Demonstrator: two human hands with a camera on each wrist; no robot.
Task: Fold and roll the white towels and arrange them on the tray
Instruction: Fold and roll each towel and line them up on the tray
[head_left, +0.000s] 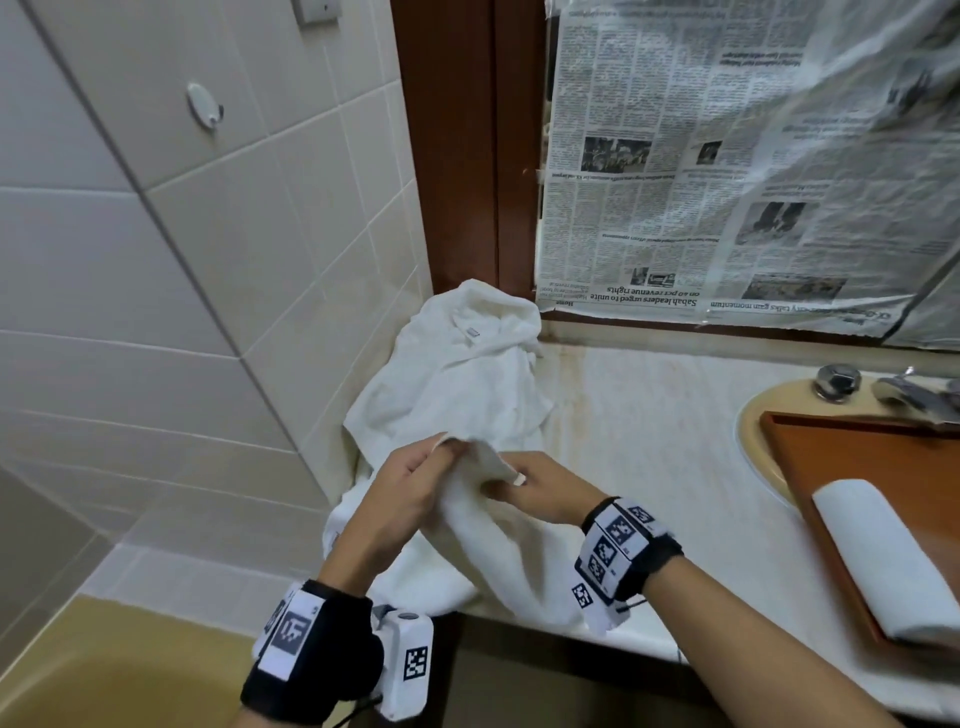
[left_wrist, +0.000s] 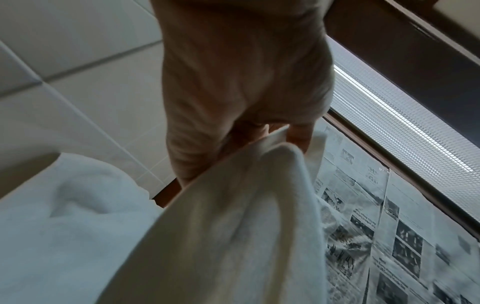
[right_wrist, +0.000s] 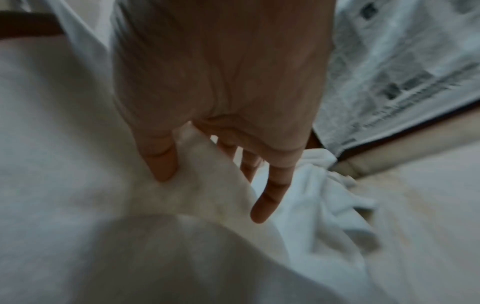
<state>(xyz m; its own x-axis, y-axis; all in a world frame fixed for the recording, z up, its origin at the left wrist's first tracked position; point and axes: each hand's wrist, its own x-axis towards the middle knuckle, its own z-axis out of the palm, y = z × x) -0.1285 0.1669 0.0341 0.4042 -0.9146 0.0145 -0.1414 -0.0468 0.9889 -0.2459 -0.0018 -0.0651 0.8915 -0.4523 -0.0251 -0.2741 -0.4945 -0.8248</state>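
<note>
A white towel (head_left: 498, 551) hangs lifted between both hands over the counter's left end. My left hand (head_left: 410, 493) pinches its top edge, seen close in the left wrist view as the towel (left_wrist: 233, 226) under the left hand (left_wrist: 275, 131). My right hand (head_left: 535, 488) holds the same edge just to the right, thumb on the cloth; in the right wrist view the right hand (right_wrist: 207, 172) grips the towel (right_wrist: 103, 205). More crumpled white towels (head_left: 457, 374) lie piled in the corner behind. One rolled towel (head_left: 878, 556) lies on the wooden tray (head_left: 810, 457) at the right.
The tray sits over a beige sink (head_left: 753, 431) with a chrome tap (head_left: 836, 382). Newspaper (head_left: 727, 166) covers the window behind the counter (head_left: 649, 415). Tiled wall (head_left: 156, 260) stands close on the left, a yellow tub (head_left: 104, 670) below.
</note>
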